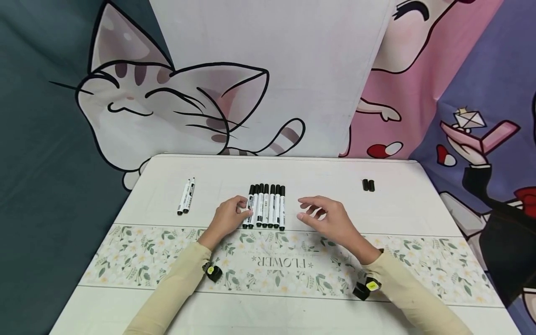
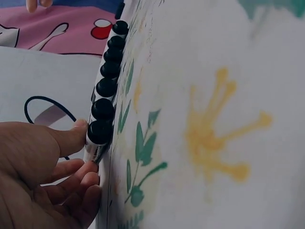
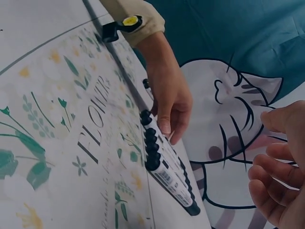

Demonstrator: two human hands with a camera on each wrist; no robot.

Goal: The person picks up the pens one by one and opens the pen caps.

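A row of seven markers (image 1: 266,206) lies side by side on the table (image 1: 402,209), between the two hands. The left hand (image 1: 228,217) rests at the row's left end, thumb and curled fingers pinching the outermost marker (image 1: 250,207); the left wrist view shows the thumb pressed against its black end. The right hand (image 1: 326,218) hovers just right of the row, fingers loosely spread and holding nothing. Well beyond the left hand lie two uncapped markers (image 1: 186,196); far past the right hand sit what look like two loose black caps (image 1: 368,185), too small to be sure. Nothing lies between either hand and the row. The markers lie parallel, long axes running away from the person, black caps at the far end.
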